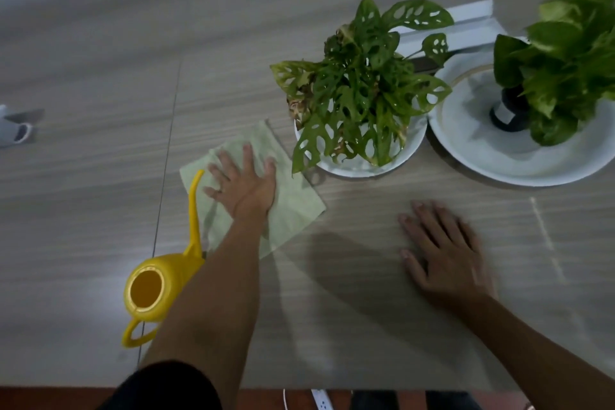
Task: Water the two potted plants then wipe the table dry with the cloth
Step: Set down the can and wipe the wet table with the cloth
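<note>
Pressing flat on the cloth (296,206), the left hand (244,183) spreads its fingers and grips nothing. The cloth lies at seven o'clock of the holed plant (359,90). It looks soft and light, likely to bunch, so press mid-cloth. The right hand (446,250) rests open on the table (332,283).

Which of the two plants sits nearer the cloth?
The holey-leaved plant, the left one, its white dish beside the green cloth. The solid-leaved plant stands farther right.

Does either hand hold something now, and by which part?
Nothing is gripped. The left hand presses flat on the cloth's middle; the right hand lies flat on the table.
</note>
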### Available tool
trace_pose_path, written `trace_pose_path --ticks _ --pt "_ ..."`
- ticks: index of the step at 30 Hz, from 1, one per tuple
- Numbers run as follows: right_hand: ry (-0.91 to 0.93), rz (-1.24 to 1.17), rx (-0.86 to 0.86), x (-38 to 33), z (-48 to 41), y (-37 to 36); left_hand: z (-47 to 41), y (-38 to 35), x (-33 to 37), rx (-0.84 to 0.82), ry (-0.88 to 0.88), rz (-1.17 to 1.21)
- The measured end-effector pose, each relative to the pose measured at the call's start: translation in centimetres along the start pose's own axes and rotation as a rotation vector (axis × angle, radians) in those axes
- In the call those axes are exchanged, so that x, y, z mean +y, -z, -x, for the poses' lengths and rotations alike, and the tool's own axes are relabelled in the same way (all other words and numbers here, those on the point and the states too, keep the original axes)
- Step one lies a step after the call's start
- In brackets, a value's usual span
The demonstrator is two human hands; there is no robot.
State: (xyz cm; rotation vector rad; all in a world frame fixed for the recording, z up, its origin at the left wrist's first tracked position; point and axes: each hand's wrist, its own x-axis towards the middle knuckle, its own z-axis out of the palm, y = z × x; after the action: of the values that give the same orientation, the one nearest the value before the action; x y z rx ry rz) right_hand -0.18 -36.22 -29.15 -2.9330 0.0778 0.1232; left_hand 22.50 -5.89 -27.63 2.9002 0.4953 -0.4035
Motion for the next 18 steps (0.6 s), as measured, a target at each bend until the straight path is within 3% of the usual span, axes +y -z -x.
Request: trace_pose_path --ticks 6,8,10,14,16,18 --pt "-0.007 -0.012 0.001 -0.7 0.2 1.2 18.1 -6.3 -2.6 0.056 -0.314 -0.061" --pt "-0.034 -0.052 0.023 -1.6 -0.5 2.0 20.0 -6.5 -3.0 0.048 -0.395 -0.090" --pt "-0.018 -0.071 0.028 -2.9 -2.0 2.5 16.3 -5.3 -2.7 0.045 -0.366 -0.113" --pt "0.039 -0.022 0.013 -4.7 -4.9 2.0 7.1 -1.8 -2.0 0.014 -0.111 -0.021" --pt "0.018 0.003 -0.026 -4.5 -5.5 1.2 8.2 -2.7 -1.9 0.062 -0.093 -0.003" --pt "0.004 0.026 -0.034 -4.1 -5.5 0.4 12.8 -4.6 -2.0 0.106 -0.184 -0.048"
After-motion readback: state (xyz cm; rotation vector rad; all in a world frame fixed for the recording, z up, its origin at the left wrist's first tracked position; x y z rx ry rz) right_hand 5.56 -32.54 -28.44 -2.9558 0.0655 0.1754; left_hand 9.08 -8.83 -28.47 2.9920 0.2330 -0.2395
